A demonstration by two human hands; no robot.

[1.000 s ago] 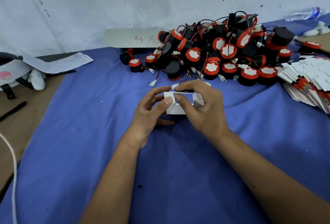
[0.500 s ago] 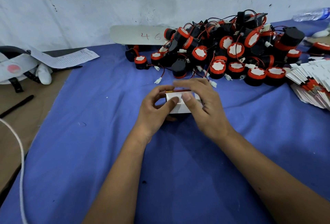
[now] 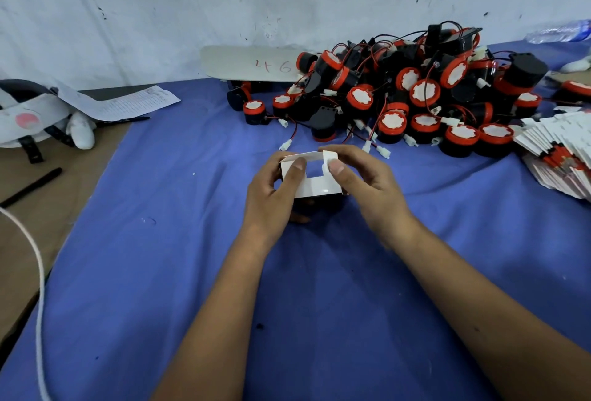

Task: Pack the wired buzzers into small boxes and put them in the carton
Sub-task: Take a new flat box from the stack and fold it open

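Head view: I look down at my two hands over a blue cloth (image 3: 160,272) spread on the table (image 3: 38,208).
Far left: a white cord (image 3: 36,260) curves along the table edge; a black pen (image 3: 32,186) lies on the bare brown top; beyond it a white strapped headset (image 3: 28,116) and a printed paper sheet (image 3: 128,103).
Left hand (image 3: 268,199): my fingers are curled round the left side of the small white box (image 3: 315,188), thumb pressed flat on its near face.
Small white box: held between both hands just above the cloth, at centre, its top flaps standing up and unclosed; whether a buzzer is inside I cannot tell.
Right hand (image 3: 367,189): my fingers curl over the right side of the box, thumb tip pinching the right flap.
Far centre: a pale board (image 3: 249,63) marked "46" leans at the foot of the wall (image 3: 224,1).
Far right of centre: the heap of wired buzzers (image 3: 409,93), black bodies with red rims, white faces, red and black leads with white plugs, lies just beyond the box.
Right edge: a fanned stack of flat box blanks (image 3: 563,151) beside the heap.
Far right corner: a clear plastic bottle (image 3: 559,33) lies on its side.
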